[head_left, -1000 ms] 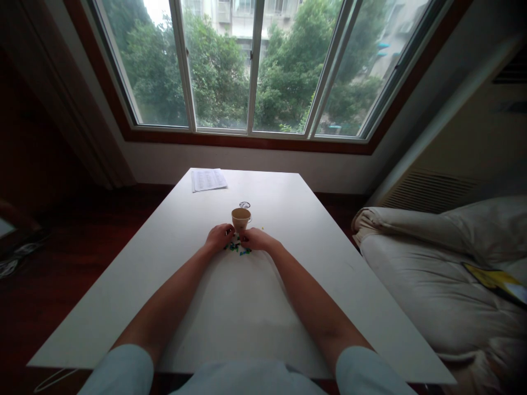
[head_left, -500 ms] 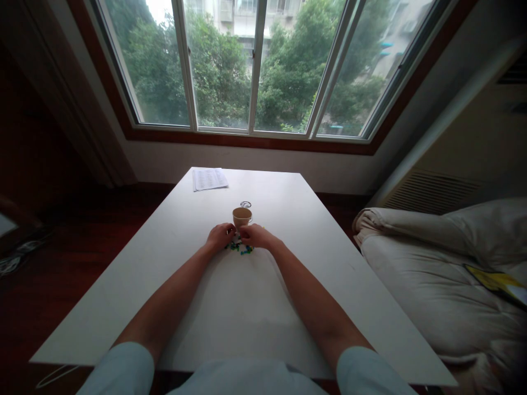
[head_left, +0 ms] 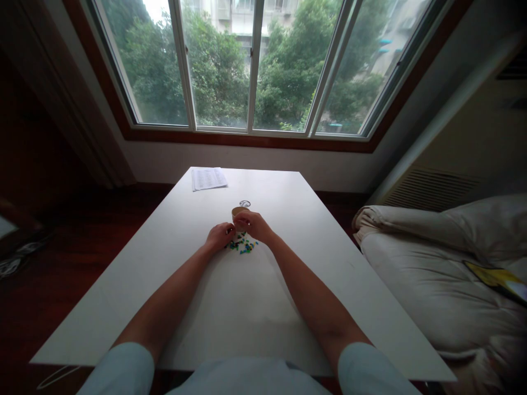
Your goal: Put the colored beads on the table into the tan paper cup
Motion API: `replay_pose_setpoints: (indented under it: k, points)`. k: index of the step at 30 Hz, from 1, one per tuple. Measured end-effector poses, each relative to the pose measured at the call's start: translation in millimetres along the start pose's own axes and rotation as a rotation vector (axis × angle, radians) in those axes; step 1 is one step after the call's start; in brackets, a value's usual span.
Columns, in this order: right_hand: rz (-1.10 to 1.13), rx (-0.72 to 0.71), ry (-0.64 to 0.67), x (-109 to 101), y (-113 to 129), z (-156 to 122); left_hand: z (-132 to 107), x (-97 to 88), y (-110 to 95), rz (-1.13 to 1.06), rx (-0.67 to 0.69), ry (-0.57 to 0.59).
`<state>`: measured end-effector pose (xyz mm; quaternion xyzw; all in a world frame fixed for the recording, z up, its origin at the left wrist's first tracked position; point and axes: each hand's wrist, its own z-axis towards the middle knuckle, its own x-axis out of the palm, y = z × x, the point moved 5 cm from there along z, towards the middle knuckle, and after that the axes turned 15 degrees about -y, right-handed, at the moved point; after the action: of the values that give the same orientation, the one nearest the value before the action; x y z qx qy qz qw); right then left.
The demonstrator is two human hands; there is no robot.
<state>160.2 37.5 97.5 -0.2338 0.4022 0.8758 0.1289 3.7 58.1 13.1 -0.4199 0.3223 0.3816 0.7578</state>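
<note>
Right grip (head_left: 252, 222) is bunched, left grip (head_left: 219, 236) curled; whether either pinches anything, I cannot tell; surface (head_left: 234, 307) spans centre to lower frame; cup (head_left: 237, 210) stands near frame centre, partly behind the right grip; coloured bits (head_left: 247, 249) lie just below.

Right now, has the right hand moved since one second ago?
Yes: judged against the cup, the right hand has moved up in the view, from near the cup's base toward its rim.
</note>
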Motion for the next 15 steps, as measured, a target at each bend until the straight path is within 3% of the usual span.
replay_pose_setpoints:
  k: [5, 10, 15]
  points:
    - [-0.17, -0.012, -0.228, -10.2, -2.3, 0.3, -0.1, -1.0, -1.3, -0.012, 0.013, 0.001]
    - [-0.426, -0.056, -0.248, -7.7, -3.8, -2.7, -0.4, -0.4, -1.3, -0.007, 0.005, 0.007]
    - [-0.498, -0.106, -0.242, 2.8, -13.2, -6.6, -0.6, 1.1, -1.6, -0.01, 0.005, 0.002]
